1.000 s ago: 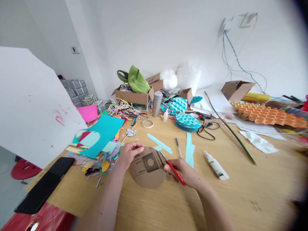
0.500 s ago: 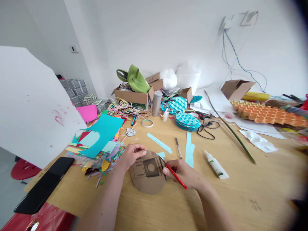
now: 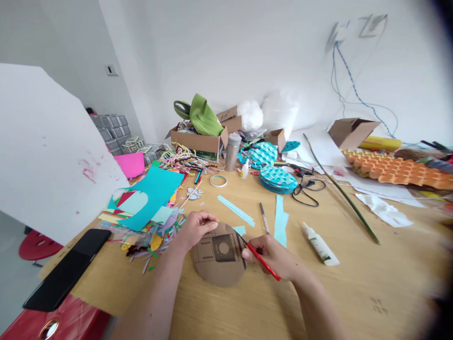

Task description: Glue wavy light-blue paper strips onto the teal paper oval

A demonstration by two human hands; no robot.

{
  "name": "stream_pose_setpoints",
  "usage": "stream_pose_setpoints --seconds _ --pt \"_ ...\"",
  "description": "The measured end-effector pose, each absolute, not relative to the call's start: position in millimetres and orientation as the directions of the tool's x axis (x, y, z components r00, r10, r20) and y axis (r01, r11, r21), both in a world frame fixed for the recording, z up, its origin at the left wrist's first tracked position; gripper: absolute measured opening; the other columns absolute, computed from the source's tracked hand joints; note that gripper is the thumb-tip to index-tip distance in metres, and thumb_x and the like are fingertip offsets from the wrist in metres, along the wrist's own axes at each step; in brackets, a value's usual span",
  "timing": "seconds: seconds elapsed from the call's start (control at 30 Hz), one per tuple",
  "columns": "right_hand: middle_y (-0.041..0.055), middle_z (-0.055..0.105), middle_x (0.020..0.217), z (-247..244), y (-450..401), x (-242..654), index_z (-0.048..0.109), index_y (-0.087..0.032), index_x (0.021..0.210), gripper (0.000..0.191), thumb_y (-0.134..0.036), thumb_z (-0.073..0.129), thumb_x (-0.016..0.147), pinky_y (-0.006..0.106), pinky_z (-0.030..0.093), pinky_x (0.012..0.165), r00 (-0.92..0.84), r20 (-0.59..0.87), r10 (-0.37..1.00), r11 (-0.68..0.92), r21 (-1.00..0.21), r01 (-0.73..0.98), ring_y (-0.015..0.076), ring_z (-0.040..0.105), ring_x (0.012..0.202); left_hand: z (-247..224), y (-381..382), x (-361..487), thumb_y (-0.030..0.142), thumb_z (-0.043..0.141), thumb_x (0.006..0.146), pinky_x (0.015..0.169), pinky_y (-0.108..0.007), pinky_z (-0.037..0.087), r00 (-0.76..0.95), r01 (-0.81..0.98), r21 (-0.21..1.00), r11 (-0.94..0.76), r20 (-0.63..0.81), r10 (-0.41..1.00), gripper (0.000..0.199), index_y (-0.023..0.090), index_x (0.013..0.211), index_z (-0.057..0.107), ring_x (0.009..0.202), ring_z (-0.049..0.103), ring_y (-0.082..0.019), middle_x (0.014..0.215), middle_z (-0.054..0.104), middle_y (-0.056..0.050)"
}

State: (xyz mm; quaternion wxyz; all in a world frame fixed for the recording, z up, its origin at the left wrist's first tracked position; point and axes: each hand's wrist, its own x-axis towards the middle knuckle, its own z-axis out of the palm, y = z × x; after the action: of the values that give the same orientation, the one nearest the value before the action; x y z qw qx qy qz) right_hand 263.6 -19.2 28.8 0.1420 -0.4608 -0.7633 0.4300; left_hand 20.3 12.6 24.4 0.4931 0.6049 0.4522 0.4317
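Note:
A round brown cardboard disc (image 3: 219, 276) with dark printing lies on the wooden table between my hands. My left hand (image 3: 198, 229) pinches its upper left edge, thumb on top. In my right hand (image 3: 271, 255) is a slim red pen-like tool (image 3: 264, 262), whose dark tip rests at the disc's upper right edge. Whether it is a pen or a brush I cannot tell. A dark band runs along the disc's right edge beside my fingers. Just beyond my right hand lies a thin grey and dark pen-shaped tool (image 3: 264, 217).
Light blue paper strips (image 3: 279, 222) lie beyond my hands, with a white glue bottle (image 3: 321, 245) to the right. Left are paper scraps (image 3: 155, 241), turquoise paper (image 3: 159, 189) and a black phone (image 3: 67, 269). Behind stand blue discs (image 3: 278, 179), a grey bottle (image 3: 232, 153) and a cardboard box (image 3: 198, 141).
The whole view has shifted slightly, so things sit a little further right. Both hands keep their hold on the disc and the red tool, whose tip stays near the same edge.

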Motion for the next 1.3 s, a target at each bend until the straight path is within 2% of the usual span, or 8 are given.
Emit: stream_pose_setpoints --seconds 0.27,0.53,0.97,1.3 --pt "-0.0048 0.039 0.049 35.4 -23.0 261.0 0.037 -0.021 0.060 0.061 -0.079 0.045 0.078 0.022 0.027 0.043 -0.561 -0.240 0.792 0.116 -0.844 0.524 0.0085 0.038 0.044 25.7 12.2 19.2 0.034 0.071 0.068 0.068 -0.027 0.041 0.228 0.108 0.987 -0.119 0.092 0.969 0.018 0.016 0.073 0.070 0.071 0.057 -0.017 0.072 0.066 -0.002" --pt "-0.0031 0.045 0.051 36.3 -23.6 263.6 0.041 -0.020 0.062 0.059 -0.076 0.043 0.081 0.022 0.031 0.045 -0.578 -0.228 0.784 0.136 -0.845 0.517 0.0096 0.043 0.046 22.8 13.3 18.2 0.034 0.070 0.069 0.068 -0.027 0.041 0.240 0.146 0.981 -0.128 0.090 0.967 0.019 0.016 0.075 0.071 0.072 0.057 -0.017 0.073 0.066 -0.003" --pt "-0.0029 0.043 0.052 35.7 -23.3 264.0 0.040 -0.020 0.062 0.060 -0.078 0.043 0.080 0.022 0.028 0.045 -0.584 -0.230 0.778 0.156 -0.830 0.535 0.0094 0.039 0.047 20.5 13.5 17.4 0.034 0.069 0.070 0.068 -0.027 0.041 0.261 0.174 0.975 -0.141 0.092 0.961 0.018 0.017 0.076 0.071 0.072 0.058 -0.018 0.074 0.068 -0.003" --pt "-0.0050 0.035 0.047 28.2 -20.6 262.2 0.035 -0.021 0.056 0.062 -0.077 0.051 0.076 0.021 0.022 0.042 -0.506 -0.236 0.830 0.148 -0.781 0.607 0.0081 0.033 0.044 20.4 14.2 17.4 0.033 0.068 0.070 0.068 -0.027 0.041 0.252 0.179 0.974 -0.137 0.090 0.964 0.019 0.015 0.076 0.070 0.073 0.058 -0.018 0.075 0.067 -0.003"
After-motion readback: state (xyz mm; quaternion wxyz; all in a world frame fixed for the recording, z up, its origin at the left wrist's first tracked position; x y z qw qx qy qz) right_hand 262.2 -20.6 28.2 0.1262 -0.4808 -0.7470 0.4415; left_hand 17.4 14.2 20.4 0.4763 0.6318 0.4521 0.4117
